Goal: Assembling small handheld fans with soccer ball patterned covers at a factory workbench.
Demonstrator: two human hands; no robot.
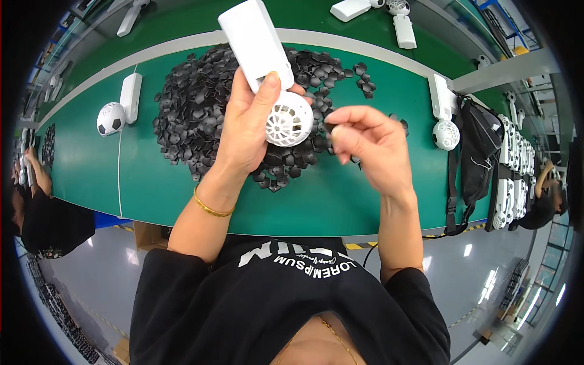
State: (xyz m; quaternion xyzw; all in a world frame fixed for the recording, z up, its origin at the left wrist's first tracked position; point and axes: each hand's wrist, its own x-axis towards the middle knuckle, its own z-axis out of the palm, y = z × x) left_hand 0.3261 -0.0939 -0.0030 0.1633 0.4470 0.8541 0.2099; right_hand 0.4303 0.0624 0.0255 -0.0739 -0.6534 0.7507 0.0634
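Over the pile of small black pieces (194, 115), my left hand (243, 131) grips a white handheld fan (255, 42) with a smooth rectangular body. Its round slotted head (288, 125) faces up beside my palm, with openings in a football pattern. My thumb presses near the joint of body and head. Just right of the head, my right hand (380, 149) pinches a small black piece (329, 127) between thumb and fingertips, apart from the fan. The piece is slightly blurred and partly covered by the fingers.
A fan with a black-patched ball head (111, 118) lies at the table's left. Another fan (446, 134) lies at the right, by a black bag (476, 152) and trays of white fans (511, 146). More fans lie across the far rail (340, 41). Co-workers sit at both sides.
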